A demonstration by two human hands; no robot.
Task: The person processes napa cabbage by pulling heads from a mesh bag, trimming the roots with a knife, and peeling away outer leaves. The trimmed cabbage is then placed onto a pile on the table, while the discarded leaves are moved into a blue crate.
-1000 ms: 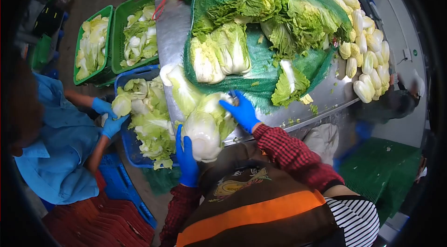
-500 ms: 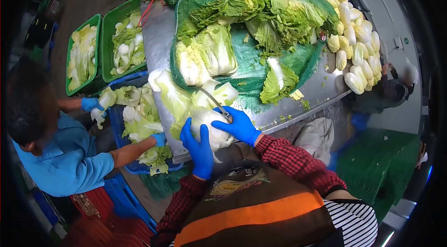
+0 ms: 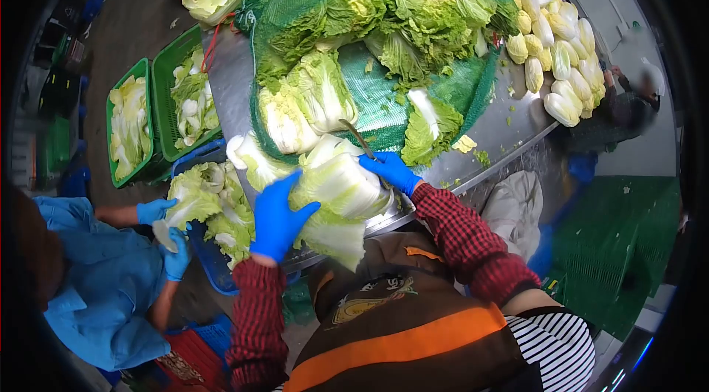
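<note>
In a blue glove, my right hand is closed round a curved knife, whose blade points up and left over the metal table. My left hand, also gloved in blue, has its thumb and fingers apart at the left side of a cabbage with loosened outer leaves. One broad leaf hangs down over the table's near edge. Beyond it, two more cabbages lie in the opening of a green mesh bag. A loose green leaf rests on the mesh to the right.
Peeled cabbages are piled at the back right. Green crates and a blue crate of leaves stand left. A co-worker in a blue shirt is at the left, another person at the far right. A white sack lies below the table.
The cabbage has turned and its leaves have spread out. My left hand has moved left and opened; my right hand has shifted up with the knife. The co-worker's hands have come together.
</note>
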